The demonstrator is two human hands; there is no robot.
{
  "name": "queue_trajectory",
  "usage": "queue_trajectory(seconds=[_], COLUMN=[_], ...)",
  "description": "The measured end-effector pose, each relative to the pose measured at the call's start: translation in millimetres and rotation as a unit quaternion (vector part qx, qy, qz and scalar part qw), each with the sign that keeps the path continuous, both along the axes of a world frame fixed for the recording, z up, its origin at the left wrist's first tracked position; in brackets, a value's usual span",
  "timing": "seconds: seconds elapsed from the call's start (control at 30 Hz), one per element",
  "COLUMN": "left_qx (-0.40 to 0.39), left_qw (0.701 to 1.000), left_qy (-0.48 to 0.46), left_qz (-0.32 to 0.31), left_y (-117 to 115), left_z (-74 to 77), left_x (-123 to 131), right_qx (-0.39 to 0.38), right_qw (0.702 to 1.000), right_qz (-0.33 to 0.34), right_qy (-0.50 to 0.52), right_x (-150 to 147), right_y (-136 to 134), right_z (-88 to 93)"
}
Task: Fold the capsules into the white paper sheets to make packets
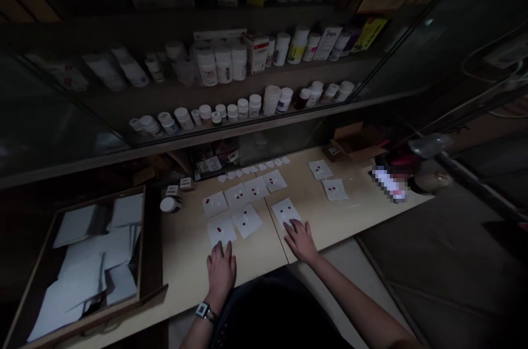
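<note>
My left hand (221, 271) rests at the near side of the table, fingers stretched out and nothing visible in them. Its fingertips reach the lower edge of a white paper square (215, 236) bearing dark red and whitish pills. With fingers spread, my right hand (302, 241) touches the near edge of another paper square (281, 208), which carries red pills (289, 207). Between and beyond my hands lie several similar squares with pills, among them one paper (249, 229) at the middle. Whatever is under my fingertips is hidden.
An open drawer (142, 250) of white papers is at left. A white-lidded bottle (169, 205) and small boxes stand beside it. Small folded papers (247, 170) line the back. At right are more papers, an open carton (355, 142) and a blurred phone-like object (388, 183). Medicine shelves (231, 131) rise behind.
</note>
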State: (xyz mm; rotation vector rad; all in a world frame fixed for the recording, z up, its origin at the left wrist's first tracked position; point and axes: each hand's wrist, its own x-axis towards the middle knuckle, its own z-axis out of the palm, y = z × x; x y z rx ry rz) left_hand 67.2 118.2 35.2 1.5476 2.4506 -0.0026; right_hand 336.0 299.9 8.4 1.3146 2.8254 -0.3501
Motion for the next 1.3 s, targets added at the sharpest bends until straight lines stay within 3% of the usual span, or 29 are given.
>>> queue_trajectory(seconds=[0.17,0.33,0.47,0.6,0.67,0.77,0.87,1.07,1.2,1.3], left_qx=[0.013,0.006,0.002,0.000,-0.002,-0.007,-0.008,-0.011,-0.006,0.001], left_qw=[1.000,1.000,1.000,0.999,0.999,0.999,0.999,0.998,0.998,0.999], left_qy=[0.013,0.020,0.016,0.018,0.027,0.033,0.030,0.022,0.014,0.011], left_qz=[-0.002,0.015,0.027,0.033,0.033,0.036,0.043,0.053,0.056,0.053], left_y=[2,6,8,10,11,12,12,10,9,8], left_z=[-0.9,0.1,2.7,5.3,5.7,5.2,4.2,2.8,2.1,1.3], left_x=[2,6,9,12,13,15,17,19,18,17], right_qx=[-0.038,-0.048,-0.012,0.061,0.080,0.077,0.054,0.059,0.064,0.054], right_qw=[0.999,0.997,0.999,0.988,0.979,0.975,0.976,0.983,0.992,0.993], right_qz=[0.016,0.040,0.025,-0.137,-0.176,-0.194,-0.188,-0.141,-0.077,-0.078], right_qy=[0.027,0.048,0.043,-0.034,-0.058,-0.076,-0.095,-0.100,-0.078,-0.069], right_x=[-57,-73,-44,7,30,48,50,35,21,12], right_y=[-1,1,41,121,158,196,212,194,153,116], right_z=[11.3,9.2,9.0,11.0,11.5,12.3,13.8,13.5,8.9,5.5])
